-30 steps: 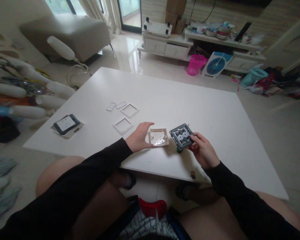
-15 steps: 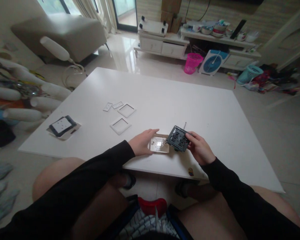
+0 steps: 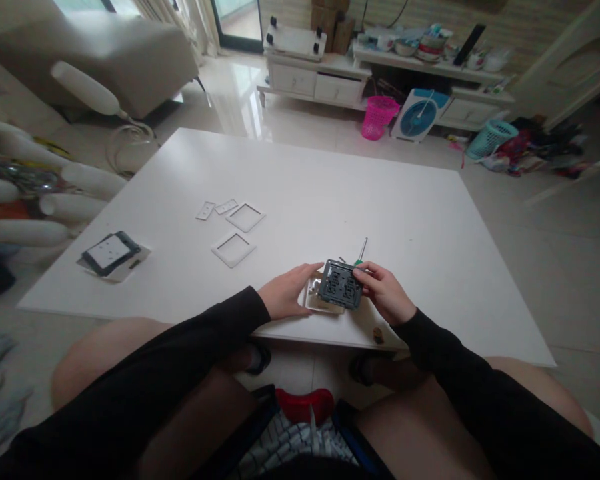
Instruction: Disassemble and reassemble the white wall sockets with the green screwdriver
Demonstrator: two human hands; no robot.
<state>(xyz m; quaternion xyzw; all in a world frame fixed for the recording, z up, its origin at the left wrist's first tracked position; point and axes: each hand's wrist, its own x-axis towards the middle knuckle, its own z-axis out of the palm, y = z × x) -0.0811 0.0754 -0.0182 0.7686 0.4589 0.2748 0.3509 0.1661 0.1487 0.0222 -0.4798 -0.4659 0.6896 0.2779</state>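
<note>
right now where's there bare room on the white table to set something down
The tabletop is bare between the right hand and its right edge, and between the white-faced grey socket and square white frames. Crowded: near edge, around the left hand, shallow white box and square dark module.

Right hand (image 3: 387, 293): plastic-looking socket module (image 3: 343, 287). Left hand (image 3: 287, 292): smooth plastic box (image 3: 325, 309). Beyond right hand: bare-metal screwdriver shaft (image 3: 363, 249). Under both: smooth, faintly glossy tabletop (image 3: 380, 193).
</note>
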